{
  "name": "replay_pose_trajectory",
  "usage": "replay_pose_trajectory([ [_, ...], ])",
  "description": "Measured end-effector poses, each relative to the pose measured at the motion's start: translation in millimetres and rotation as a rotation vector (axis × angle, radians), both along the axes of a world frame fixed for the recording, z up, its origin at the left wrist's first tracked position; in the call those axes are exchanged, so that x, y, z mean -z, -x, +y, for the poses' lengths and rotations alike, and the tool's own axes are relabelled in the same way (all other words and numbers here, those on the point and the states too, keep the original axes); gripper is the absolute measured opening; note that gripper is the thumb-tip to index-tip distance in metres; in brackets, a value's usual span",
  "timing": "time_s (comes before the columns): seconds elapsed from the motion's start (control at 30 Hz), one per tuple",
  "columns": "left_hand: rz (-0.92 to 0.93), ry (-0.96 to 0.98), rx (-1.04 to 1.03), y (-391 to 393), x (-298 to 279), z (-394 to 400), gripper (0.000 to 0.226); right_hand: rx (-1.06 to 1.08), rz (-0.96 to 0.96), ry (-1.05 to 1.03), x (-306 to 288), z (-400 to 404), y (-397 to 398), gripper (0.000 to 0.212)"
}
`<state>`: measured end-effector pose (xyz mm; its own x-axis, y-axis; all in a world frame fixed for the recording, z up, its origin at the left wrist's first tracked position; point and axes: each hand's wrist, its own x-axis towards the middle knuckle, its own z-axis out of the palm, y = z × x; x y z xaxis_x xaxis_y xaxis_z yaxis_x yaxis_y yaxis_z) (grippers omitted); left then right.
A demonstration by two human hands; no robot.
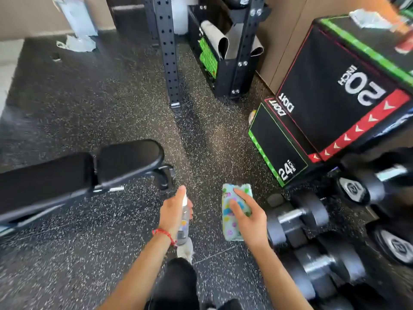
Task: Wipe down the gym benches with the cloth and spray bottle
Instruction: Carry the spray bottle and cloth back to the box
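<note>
Holding both tools out in front, the person looks ready to start on the bench rather than mid-wipe. Nearest, the left hand (176, 211) is wrapped round the bottle (184, 220), fingers curled about its clear body and the forefinger lying up along the nozzle, a grip that judges well for pumping without a change of hold. A red band (164, 234) sits on that wrist. Just beside it, the right hand (248, 217) has the cloth (232, 211), folded into a pad with coloured spots; the fingers (240, 194) lie fairly straight across the top and the thumb seems tucked beneath, so the pad is pinched flat, ready to be pressed on a surface. Neither tool touches anything but its hand; both hang over the speckled floor (111, 253).

Left of the hands, and a little farther, the bench (89, 173) stands with its black pads split by a gap, the seat end nearest the bottle. It shows no wet sheen I can make out, so spraying is likely the step in hand. To the right lie dumbbells (297, 220), then the jump box (330, 97). Farthest stand the rack (167, 52) and a shelf with rolled mats (214, 39).
</note>
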<state>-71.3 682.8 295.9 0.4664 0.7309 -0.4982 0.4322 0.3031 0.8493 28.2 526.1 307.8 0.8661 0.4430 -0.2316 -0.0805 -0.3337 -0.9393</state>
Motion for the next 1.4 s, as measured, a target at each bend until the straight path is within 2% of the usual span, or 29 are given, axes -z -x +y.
replay_pose_trajectory([
  [0.33, -0.018, -0.005, 0.026, -116, -8, 135, 0.058, 0.053, -0.014, 0.038, -8, 124, -101, 0.024],
  [0.63, 0.001, -0.014, 0.048, -242, -2, 202, 0.057, 0.077, -0.017, 0.043, 2, 190, -224, 0.027],
  [0.93, -0.023, -0.063, 0.082, -400, -23, 256, 0.057, 0.07, -0.047, 0.017, -9, 250, -388, 0.025],
  [1.1, -0.044, -0.055, 0.098, -472, -27, 283, 0.055, 0.114, -0.056, 0.039, -9, 277, -452, 0.024],
  [1.23, -0.035, -0.07, 0.173, -530, -24, 304, 0.056, 0.152, -0.007, 0.025, -8, 294, -493, 0.024],
  [1.4, -0.046, -0.059, 0.326, -612, -17, 334, 0.055, 0.319, 0.027, -0.014, -8, 320, -551, 0.023],
])
